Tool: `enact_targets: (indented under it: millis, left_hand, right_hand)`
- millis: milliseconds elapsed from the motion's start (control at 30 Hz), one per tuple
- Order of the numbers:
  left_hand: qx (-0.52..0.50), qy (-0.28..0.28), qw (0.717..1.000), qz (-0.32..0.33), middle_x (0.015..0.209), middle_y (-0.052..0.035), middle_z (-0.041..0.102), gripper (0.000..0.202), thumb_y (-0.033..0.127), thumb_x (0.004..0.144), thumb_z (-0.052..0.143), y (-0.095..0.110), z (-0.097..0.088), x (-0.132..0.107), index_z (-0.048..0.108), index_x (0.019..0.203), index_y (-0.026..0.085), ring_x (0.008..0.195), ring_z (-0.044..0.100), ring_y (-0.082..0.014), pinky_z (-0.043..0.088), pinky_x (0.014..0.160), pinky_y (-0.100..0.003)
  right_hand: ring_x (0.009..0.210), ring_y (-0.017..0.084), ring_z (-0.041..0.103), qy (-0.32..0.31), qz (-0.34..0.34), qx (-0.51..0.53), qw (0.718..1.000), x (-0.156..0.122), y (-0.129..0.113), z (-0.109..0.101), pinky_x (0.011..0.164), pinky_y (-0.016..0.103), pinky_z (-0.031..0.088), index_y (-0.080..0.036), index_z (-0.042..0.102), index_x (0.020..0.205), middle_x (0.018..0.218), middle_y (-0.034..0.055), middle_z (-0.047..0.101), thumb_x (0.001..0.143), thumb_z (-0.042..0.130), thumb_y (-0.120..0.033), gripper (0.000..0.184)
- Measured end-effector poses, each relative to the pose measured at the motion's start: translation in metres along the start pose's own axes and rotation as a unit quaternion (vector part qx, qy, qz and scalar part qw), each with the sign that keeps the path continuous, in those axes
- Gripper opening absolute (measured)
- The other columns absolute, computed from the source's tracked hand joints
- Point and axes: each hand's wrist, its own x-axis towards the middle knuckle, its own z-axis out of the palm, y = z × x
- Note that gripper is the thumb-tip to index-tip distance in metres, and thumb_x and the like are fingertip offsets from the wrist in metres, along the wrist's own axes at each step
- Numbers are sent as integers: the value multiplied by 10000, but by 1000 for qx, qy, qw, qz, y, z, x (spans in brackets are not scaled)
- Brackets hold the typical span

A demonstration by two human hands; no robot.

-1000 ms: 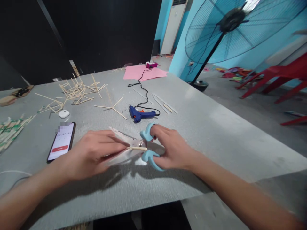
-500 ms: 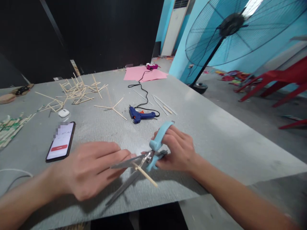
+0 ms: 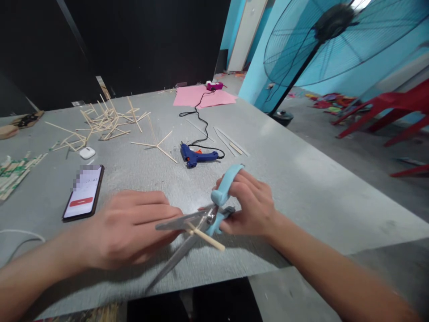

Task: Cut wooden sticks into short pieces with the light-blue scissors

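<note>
My right hand [image 3: 253, 203] is wrapped round the light blue handles of a pair of scissors [image 3: 181, 259], whose blades stand apart and point left and toward me. A thin wooden stick [image 3: 212, 240] lies between the blades close to the pivot, its near end sticking out to the lower right. My left hand [image 3: 132, 228] is closed at the blades and grips the stick, with its fingertips partly hidden behind the upper blade. Beyond my hands, a three-armed joint of sticks [image 3: 157, 146] and a blue glue gun [image 3: 201, 156] rest on the grey table [image 3: 311, 201].
Stick frames [image 3: 105, 118] stand at the back left. A phone [image 3: 83, 194], a white earbud case [image 3: 87, 153] and a pile of green-marked sticks [image 3: 18, 174] are on the left. Glue sticks [image 3: 226, 142], pink paper [image 3: 187, 96] and the gun's cord [image 3: 199, 114] lie farther back.
The camera view has shifted slightly, so the table items sit a little higher. My hands keep their grips; the stick and the scissors are nearly unchanged against each other.
</note>
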Motion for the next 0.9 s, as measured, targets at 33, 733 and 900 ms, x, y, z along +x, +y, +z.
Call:
enact_targets:
  millis: [33, 733, 900]
  left_hand:
    - [-7, 4, 1000, 0, 951, -97, 790, 195, 25, 936, 637, 0, 1, 0, 671, 1098, 129, 751, 651, -190, 500, 615, -327]
    - [-70, 16, 995, -75, 842, -48, 752, 202, 107, 1016, 609, 1, 0, 7, 731, 1142, 206, 691, 623, -164, 500, 634, -289]
    - [-77, -1, 995, -60, 826, -49, 720, 166, 44, 989, 650, 0, -1, 5, 734, 1114, 113, 728, 583, -135, 486, 672, -261]
  right_hand:
    - [737, 269, 565, 7, -7, 4, 1000, 1, -1, -1, 637, 413, 419, -277, 485, 909, 757, 45, 582, 775, 805, -527, 428]
    - [635, 172, 443, 48, -81, -12, 995, 15, -2, -4, 511, 295, 315, -236, 476, 956, 737, -8, 486, 825, 572, -250, 163]
    - [638, 174, 444, 25, -85, -16, 996, 16, -2, -5, 514, 288, 308, -237, 457, 951, 732, -11, 467, 818, 571, -231, 175]
